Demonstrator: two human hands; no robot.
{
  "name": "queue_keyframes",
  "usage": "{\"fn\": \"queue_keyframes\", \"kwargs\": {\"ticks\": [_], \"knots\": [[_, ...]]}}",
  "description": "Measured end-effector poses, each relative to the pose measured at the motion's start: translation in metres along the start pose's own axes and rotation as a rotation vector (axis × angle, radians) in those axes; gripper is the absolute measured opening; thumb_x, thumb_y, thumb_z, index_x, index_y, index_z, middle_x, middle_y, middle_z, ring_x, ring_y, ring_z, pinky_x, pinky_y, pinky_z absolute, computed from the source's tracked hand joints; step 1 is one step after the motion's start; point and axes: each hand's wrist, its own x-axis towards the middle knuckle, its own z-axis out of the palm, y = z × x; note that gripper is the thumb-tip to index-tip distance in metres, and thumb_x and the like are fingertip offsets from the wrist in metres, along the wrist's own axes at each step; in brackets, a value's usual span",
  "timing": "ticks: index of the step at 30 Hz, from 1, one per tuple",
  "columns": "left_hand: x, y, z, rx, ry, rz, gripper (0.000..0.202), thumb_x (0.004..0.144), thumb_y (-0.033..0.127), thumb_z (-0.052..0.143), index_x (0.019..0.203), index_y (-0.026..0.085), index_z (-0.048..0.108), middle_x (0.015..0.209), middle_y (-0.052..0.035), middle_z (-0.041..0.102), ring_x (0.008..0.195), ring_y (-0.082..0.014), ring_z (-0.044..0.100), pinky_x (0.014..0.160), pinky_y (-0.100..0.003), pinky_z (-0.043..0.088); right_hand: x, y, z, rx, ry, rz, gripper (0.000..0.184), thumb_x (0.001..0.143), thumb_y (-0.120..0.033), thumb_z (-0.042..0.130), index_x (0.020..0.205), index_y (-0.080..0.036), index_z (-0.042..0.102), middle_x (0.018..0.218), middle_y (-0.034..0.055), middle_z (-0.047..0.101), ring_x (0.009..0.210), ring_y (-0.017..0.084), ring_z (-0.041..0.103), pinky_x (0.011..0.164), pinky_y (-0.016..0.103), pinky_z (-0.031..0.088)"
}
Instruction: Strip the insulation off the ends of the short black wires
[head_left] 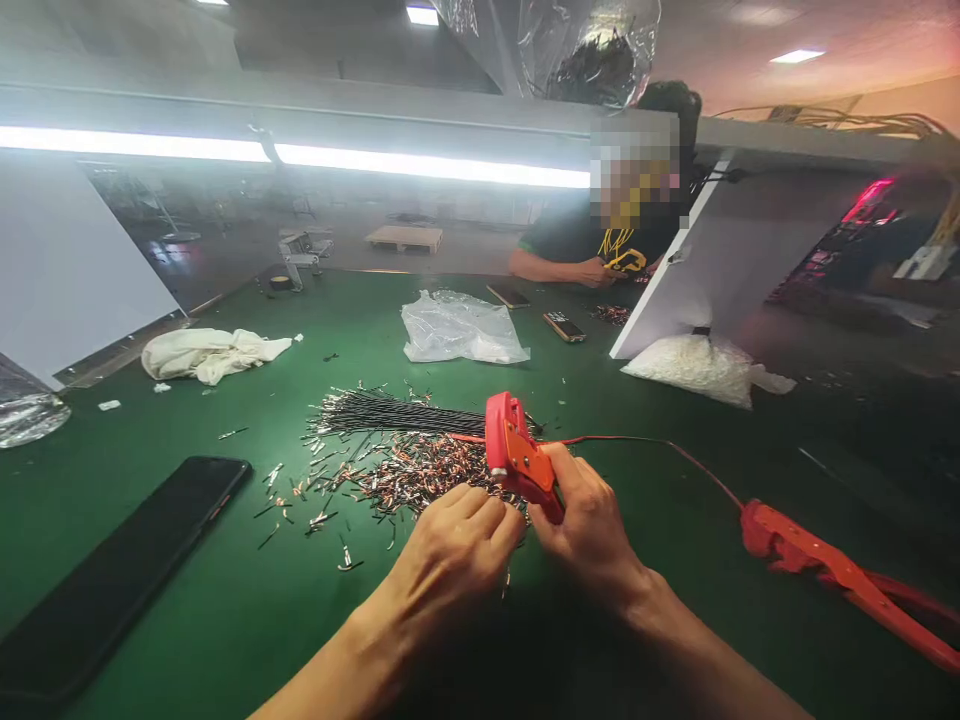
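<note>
Right hand (592,525) fingers clench the red crimping tool (514,450), likely stiff and weighty, best gripped by its handles. Left hand (450,545) fingers are curled closed at its 7 o'clock, above light, loose terminals (405,470).

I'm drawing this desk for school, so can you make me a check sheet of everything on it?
Surface: green table.
Job's things: red hand tool; pile of small metal pieces; black wire bundle.
Clutter: black phone; white cloth; plastic bag; second red tool.
Grippers: right hand grips the red hand tool; left hand fingers bunched beside it, contents hidden.
Cables: red wire runs right from the tool.
Surroundings: person seated opposite; white board.
</note>
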Motion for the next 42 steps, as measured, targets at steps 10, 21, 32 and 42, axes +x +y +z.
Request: {"fn": "queue_keyframes", "kwargs": {"ticks": [10,21,32,42], "knots": [[0.003,0.007,-0.005,-0.016,-0.008,-0.065,0.032,0.087,-0.003,0.037,0.064,0.018,0.046,0.061,-0.0002,0.051,0.056,-0.0153,0.04,0.055,-0.029,0.032,0.009,0.012,-0.001,0.086,0.051,0.188,0.021,0.066,-0.016,0.049,0.086,-0.021,0.048,0.068,-0.0001,0.046,0.064,0.021,0.042,0.065,0.034,0.03],[-0.004,-0.005,-0.016,0.131,0.164,-0.174,0.013,0.087,0.002,0.054,0.088,0.013,0.062,0.063,-0.0001,0.054,0.062,-0.0153,0.042,0.06,-0.029,0.034,0.02,0.023,-0.01,0.679,-0.135,0.432,0.025,0.077,-0.04,0.06,0.089,-0.02,0.052,0.079,0.0017,0.057,0.071,0.019,0.058,0.07,0.035,0.046],[-0.01,-0.003,-0.009,0.013,0.344,-0.255,0.018,0.085,0.002,0.061,0.098,0.014,0.064,0.077,-0.0022,0.064,0.065,-0.0094,0.057,0.056,-0.018,0.044,0.017,0.019,-0.019,1.109,-0.292,0.507,0.036,0.063,-0.01,0.053,0.097,-0.02,0.057,0.112,0.0071,0.067,0.092,0.021,0.065,0.088,0.042,0.05],[-0.015,-0.005,-0.018,-0.038,0.423,-0.264,0.031,0.082,-0.004,0.06,0.103,0.016,0.067,0.08,-0.0027,0.067,0.07,-0.0082,0.06,0.064,-0.019,0.047,-0.004,0.006,0.0,1.859,-0.871,0.443,0.024,0.065,-0.024,0.049,0.088,-0.017,0.051,0.069,0.0059,0.067,0.047,0.016,0.058,0.043,0.03,0.052]]}}
